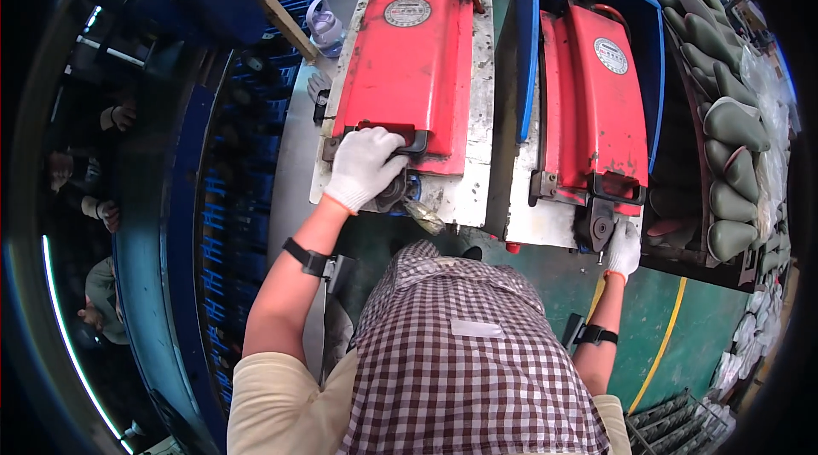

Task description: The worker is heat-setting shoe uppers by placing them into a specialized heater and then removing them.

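Two red press lids lie side by side in front of me. My left hand point(365, 167), in a white glove, grips the black handle point(394, 138) at the near edge of the left red lid point(407, 63). My right hand point(624, 249), also gloved, rests on a black knob point(601, 227) just below the handle point(617, 191) of the right red lid point(596, 106). Both lids lie shut on worn white plates point(477, 114). My checked apron hides the floor right below me.
A blue frame point(528, 37) separates the two presses. Rows of grey-green shoe forms point(733, 123) hang on a rack at the right. A clear bottle point(325, 27) stands at the upper left. A blue conveyor point(239, 199) runs along the left, with other people's hands beyond it.
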`<state>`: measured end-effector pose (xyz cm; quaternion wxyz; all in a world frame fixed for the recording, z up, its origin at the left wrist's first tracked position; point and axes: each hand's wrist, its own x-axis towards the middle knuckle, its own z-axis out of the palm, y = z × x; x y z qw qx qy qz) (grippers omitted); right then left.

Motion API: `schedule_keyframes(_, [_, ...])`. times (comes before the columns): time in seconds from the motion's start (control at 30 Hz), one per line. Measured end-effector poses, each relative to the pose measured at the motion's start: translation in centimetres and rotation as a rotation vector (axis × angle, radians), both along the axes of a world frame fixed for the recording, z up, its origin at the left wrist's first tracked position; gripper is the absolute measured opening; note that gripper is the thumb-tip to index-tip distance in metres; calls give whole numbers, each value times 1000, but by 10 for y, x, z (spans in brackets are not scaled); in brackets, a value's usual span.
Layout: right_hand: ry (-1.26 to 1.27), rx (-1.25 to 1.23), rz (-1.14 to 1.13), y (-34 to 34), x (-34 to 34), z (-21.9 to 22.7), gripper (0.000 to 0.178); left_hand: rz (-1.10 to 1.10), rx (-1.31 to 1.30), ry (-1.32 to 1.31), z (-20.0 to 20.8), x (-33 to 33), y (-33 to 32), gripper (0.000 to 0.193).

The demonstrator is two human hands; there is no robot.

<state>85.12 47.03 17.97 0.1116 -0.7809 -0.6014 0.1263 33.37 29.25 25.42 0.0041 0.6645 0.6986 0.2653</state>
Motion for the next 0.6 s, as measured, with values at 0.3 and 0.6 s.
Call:
schedule_keyframes(0.3, [11,-172,21,29,21,-13,56,55,-747,45,21,3,50,62])
schedule_keyframes(0.6, [24,-59,0,27,10,-3,51,91,-746,-50,19,3,53,77])
